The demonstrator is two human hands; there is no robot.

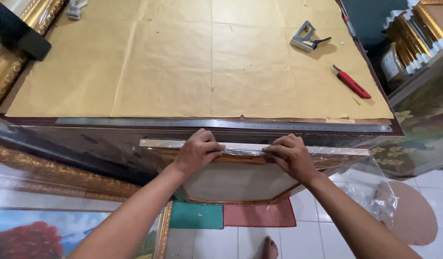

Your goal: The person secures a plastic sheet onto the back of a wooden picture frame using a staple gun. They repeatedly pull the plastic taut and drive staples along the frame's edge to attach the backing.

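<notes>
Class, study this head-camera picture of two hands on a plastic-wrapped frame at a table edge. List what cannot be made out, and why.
- Frame front: faces away, head view shows only its back.
- Left hand and right hand fingertips: curled over the frame's top edge, hidden by plastic wrap.
- Steel ruler markings: too small.
- Painting at lower left: cut off by the picture's edge.
- Foot: cut off at the bottom.

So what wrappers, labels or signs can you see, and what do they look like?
Plastic wrap: clear and crinkly, around the wooden frame that both hands hold at the table edge, hanging loose on the right.
Label: small pale patch on the plastic-wrapped bundle of gold mouldings at the far right.
No signs or screens show.
</notes>
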